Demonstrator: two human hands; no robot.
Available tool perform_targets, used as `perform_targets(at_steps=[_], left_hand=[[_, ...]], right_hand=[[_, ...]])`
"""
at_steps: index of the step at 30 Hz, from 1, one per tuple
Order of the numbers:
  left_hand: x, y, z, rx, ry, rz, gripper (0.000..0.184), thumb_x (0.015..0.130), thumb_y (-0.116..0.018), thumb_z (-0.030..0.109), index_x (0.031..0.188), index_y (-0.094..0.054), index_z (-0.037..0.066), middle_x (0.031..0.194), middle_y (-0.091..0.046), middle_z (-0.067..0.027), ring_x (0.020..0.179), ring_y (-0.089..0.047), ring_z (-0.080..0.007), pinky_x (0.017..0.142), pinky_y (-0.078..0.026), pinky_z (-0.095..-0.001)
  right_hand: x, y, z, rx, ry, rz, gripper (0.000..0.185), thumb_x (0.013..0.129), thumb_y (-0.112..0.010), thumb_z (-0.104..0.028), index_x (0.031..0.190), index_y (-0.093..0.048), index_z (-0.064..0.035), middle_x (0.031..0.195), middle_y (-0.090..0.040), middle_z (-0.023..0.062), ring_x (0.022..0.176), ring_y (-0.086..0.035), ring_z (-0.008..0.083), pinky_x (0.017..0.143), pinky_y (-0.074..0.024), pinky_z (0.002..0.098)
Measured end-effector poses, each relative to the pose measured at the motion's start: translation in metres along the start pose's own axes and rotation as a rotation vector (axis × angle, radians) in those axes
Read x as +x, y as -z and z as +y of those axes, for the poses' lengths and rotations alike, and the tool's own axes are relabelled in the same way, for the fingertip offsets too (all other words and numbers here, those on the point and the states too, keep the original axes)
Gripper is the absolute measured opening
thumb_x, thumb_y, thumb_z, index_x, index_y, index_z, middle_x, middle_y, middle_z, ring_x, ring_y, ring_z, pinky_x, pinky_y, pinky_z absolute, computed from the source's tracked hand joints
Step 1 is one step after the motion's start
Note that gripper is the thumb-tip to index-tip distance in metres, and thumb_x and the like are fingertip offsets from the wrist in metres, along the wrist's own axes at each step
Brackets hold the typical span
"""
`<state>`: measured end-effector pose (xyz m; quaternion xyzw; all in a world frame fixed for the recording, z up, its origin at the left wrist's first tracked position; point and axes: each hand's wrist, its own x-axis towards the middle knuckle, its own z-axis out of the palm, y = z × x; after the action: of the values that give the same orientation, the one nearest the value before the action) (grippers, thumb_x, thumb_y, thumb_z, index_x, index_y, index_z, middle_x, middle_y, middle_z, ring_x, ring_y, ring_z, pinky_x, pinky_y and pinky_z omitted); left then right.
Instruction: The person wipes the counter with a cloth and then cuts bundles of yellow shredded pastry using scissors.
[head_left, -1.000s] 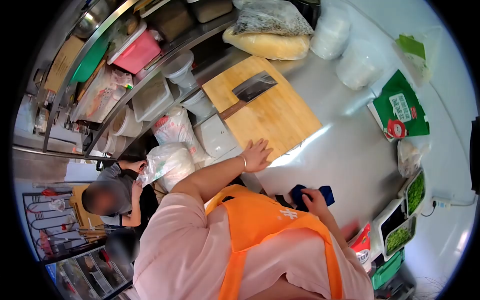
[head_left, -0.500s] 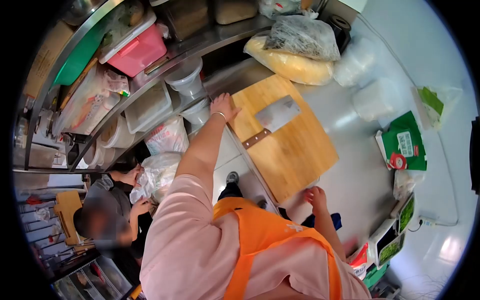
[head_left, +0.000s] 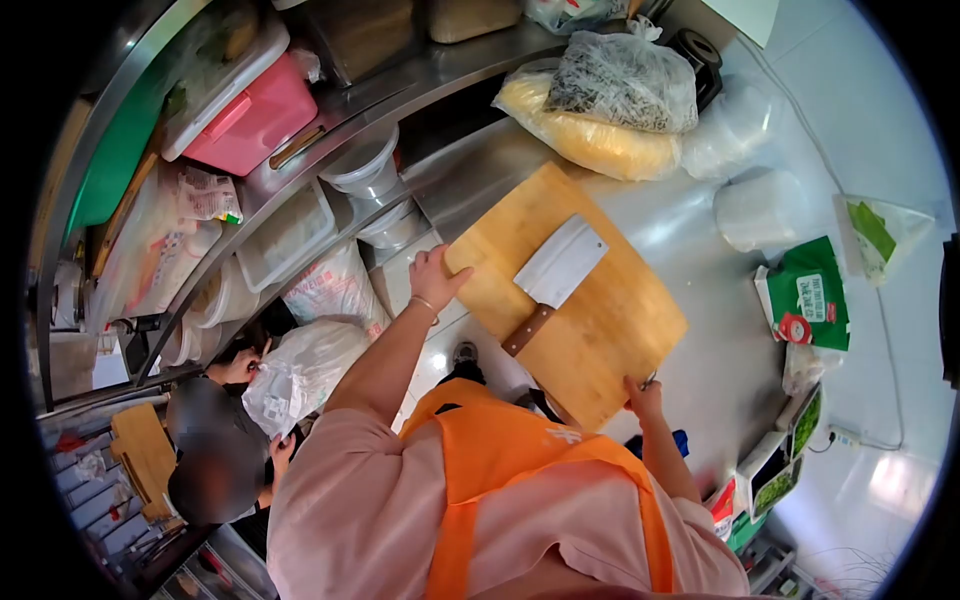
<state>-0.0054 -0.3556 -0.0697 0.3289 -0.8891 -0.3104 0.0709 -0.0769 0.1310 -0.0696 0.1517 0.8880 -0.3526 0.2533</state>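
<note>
Wooden and bearing a loose cleaver [head_left: 565, 260], the cutting board [head_left: 625, 320] overhangs the table's [head_left: 735, 365] near left edge, left hand [head_left: 432, 281] gripping its left side, right hand [head_left: 645, 398] at its near corner, hold unclear, apparently being shifted, which calls for level support, with filled bags [head_left: 622, 85] crowding the far side.

On the surface, a bag of dark bits [head_left: 625, 82] lies atop a yellow bag [head_left: 590, 128] near the back edge, beside clear tubs [head_left: 757, 210].

A cleaver [head_left: 562, 262] lies on the wooden board [head_left: 622, 312]
</note>
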Motion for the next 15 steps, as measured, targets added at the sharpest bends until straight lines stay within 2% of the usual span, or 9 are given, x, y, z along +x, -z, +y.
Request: perform_targets(at_steps=[3,4,6,7,9,10,11,13,15], left_hand=[[0.01,-0.014,-0.027,-0.28,-0.002,0.059,0.072,0.065,-0.08,0.04,0.121,-0.051,0.003,0.106,-0.052,-0.0188,0.113,-0.045,-0.034,0.097,-0.04,-0.0431],[0.013,-0.014,-0.029,-0.279,0.002,0.057,0.072,0.065,-0.08,0.04,0.121,-0.051,0.003,0.106,-0.052,-0.0188,0.113,-0.045,-0.034,0.097,-0.04,-0.0431],[0.022,-0.011,-0.03,-0.22,0.119,0.334,0.07,0.07,-0.081,0.031,0.123,-0.048,0.0,0.109,-0.053,-0.0192,0.11,-0.049,-0.0311,0.095,-0.042,-0.0407],[0.029,-0.006,-0.029,-0.216,0.125,0.34,0.07,0.07,-0.081,0.031,0.123,-0.048,0.0,0.109,-0.053,-0.0192,0.11,-0.049,-0.0311,0.095,-0.042,-0.0407],[0.044,0.002,-0.029,-0.984,0.642,0.287,0.064,0.076,-0.077,0.033,0.121,-0.05,-0.003,0.112,-0.059,-0.0108,0.101,-0.054,-0.0249,0.089,-0.044,-0.0343],[0.054,-0.011,-0.043,-1.225,0.782,0.274,0.046,0.084,-0.07,0.024,0.118,-0.051,-0.002,0.109,-0.06,-0.0082,0.094,-0.058,-0.0191,0.084,-0.046,-0.0313],[0.06,-0.023,-0.058,-1.224,0.786,0.278,0.046,0.084,-0.07,0.024,0.118,-0.051,-0.002,0.109,-0.06,-0.0082,0.094,-0.058,-0.0191,0.084,-0.046,-0.0313],[0.065,-0.024,-0.059,-1.167,0.559,0.199,0.032,0.089,-0.062,0.014,0.116,-0.053,-0.001,0.11,-0.061,-0.0088,0.095,-0.058,-0.0182,0.082,-0.047,-0.0317],[0.088,-0.029,-0.086,-1.169,0.54,0.135,0.031,0.09,-0.06,0.012,0.117,-0.052,0.0,0.112,-0.06,-0.0081,0.097,-0.058,-0.018,0.083,-0.047,-0.0314]], right_hand=[[0.003,-0.01,-0.013,0.002,0.018,-0.019,0.066,0.077,-0.074,-0.037,0.1,-0.036,0.0106,0.079,-0.061,0.0184,0.049,-0.06,0.0194,0.042,-0.0488,0.0293],[0.003,-0.016,-0.018,0.001,0.025,-0.027,0.065,0.076,-0.074,-0.036,0.1,-0.036,0.0108,0.08,-0.061,0.0188,0.049,-0.06,0.0193,0.041,-0.0484,0.0294],[0.006,-0.03,-0.032,0.041,0.042,-0.03,0.062,0.077,-0.074,-0.034,0.101,-0.038,0.0106,0.079,-0.061,0.0189,0.052,-0.061,0.0203,0.043,-0.0509,0.0297],[0.009,-0.037,-0.041,0.086,0.065,-0.026,0.059,0.078,-0.074,-0.032,0.101,-0.039,0.0104,0.078,-0.06,0.0191,0.055,-0.063,0.0213,0.045,-0.0534,0.0299],[0.019,-0.056,-0.051,0.137,0.07,-0.022,0.058,0.078,-0.073,-0.03,0.101,-0.039,0.0105,0.077,-0.06,0.0191,0.055,-0.063,0.0214,0.045,-0.0536,0.0301],[0.023,-0.064,-0.059,0.188,0.074,-0.008,0.056,0.079,-0.073,-0.028,0.1,-0.038,0.0106,0.077,-0.06,0.0191,0.055,-0.063,0.0215,0.045,-0.0537,0.0302],[0.026,-0.07,-0.066,0.185,0.073,-0.013,0.056,0.079,-0.073,-0.028,0.1,-0.038,0.0106,0.077,-0.06,0.0191,0.055,-0.063,0.0215,0.045,-0.0537,0.0302],[0.024,-0.08,-0.092,0.165,0.094,-0.023,0.053,0.08,-0.071,-0.025,0.099,-0.037,0.011,0.076,-0.059,0.0187,0.055,-0.063,0.0221,0.046,-0.0546,0.0309],[0.018,-0.085,-0.116,0.14,0.068,-0.031,0.052,0.08,-0.07,-0.024,0.099,-0.037,0.0109,0.076,-0.059,0.019,0.055,-0.063,0.0227,0.047,-0.0552,0.0316]])
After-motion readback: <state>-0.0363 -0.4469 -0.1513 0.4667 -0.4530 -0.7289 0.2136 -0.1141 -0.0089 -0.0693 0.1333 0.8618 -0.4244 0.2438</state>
